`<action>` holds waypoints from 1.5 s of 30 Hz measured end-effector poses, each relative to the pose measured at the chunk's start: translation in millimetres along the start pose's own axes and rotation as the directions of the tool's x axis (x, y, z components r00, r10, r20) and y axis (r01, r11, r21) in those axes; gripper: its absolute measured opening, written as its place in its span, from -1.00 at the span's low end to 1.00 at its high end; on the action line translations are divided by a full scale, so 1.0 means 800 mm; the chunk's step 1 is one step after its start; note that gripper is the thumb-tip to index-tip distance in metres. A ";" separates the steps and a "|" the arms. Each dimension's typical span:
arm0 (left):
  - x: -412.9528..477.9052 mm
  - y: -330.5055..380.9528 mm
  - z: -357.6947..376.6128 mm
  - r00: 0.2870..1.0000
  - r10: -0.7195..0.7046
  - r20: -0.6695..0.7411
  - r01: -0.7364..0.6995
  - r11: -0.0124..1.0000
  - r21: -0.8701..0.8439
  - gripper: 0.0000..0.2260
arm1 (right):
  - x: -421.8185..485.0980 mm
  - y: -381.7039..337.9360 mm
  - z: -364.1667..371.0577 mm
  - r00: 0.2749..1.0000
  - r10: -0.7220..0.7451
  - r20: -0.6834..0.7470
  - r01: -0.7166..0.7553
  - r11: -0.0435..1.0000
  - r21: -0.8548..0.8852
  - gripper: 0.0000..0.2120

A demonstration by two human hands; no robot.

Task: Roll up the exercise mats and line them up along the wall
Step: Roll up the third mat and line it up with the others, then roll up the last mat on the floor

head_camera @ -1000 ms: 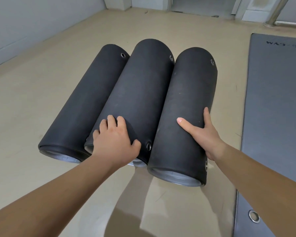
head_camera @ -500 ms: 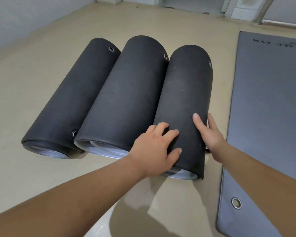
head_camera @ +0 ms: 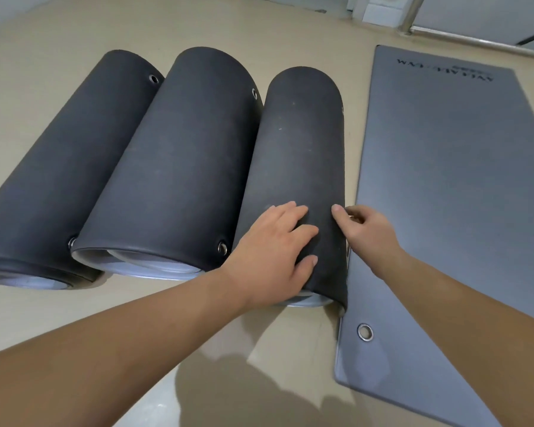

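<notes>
Three rolled black mats lie side by side on the beige floor: the left roll (head_camera: 59, 174), the middle roll (head_camera: 179, 167) and the right roll (head_camera: 302, 149). My left hand (head_camera: 275, 251) rests flat on the near end of the right roll, fingers spread over it. My right hand (head_camera: 367, 229) touches that roll's right side with the thumb on top, its fingers hidden behind the roll's edge. A flat grey mat (head_camera: 450, 186) with a metal eyelet (head_camera: 365, 331) lies unrolled just right of the rolls.
A pale wall (head_camera: 0, 7) runs along the far left. At the far right a metal rail (head_camera: 475, 41) and a white frame (head_camera: 379, 10) border the floor. Bare beige floor (head_camera: 228, 349) lies in front of the rolls.
My left hand moved from the middle roll onto the right roll. My right hand slid down that roll's right side. The right roll now lies close against the flat grey mat.
</notes>
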State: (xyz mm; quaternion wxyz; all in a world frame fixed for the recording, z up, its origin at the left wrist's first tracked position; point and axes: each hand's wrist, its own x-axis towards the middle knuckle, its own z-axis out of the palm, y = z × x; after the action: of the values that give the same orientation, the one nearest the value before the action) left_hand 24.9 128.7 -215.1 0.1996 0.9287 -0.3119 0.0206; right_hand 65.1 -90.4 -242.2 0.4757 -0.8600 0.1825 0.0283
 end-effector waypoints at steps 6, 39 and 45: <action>0.023 0.055 0.012 0.992 0.123 0.011 -0.123 0.992 0.010 -0.65 | -0.012 0.027 -0.054 0.994 0.078 0.079 -0.070 0.993 -0.097 -0.71; 0.051 0.311 0.244 0.616 0.125 0.777 -0.548 0.778 0.309 -0.39 | -0.233 0.320 -0.286 0.959 0.156 0.236 0.004 0.826 -0.563 -0.54; 0.043 0.358 0.236 0.575 0.021 0.818 -0.495 0.805 0.327 -0.59 | -0.231 0.332 -0.282 0.941 0.095 0.325 0.181 0.670 -0.720 -0.48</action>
State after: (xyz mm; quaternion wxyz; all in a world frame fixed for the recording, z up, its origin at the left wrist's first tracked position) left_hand -131.8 -171.2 -280.3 -0.2230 0.8000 -0.4865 -0.2714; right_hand -225.5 -351.8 -292.6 0.1103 -0.9645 0.0511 0.2344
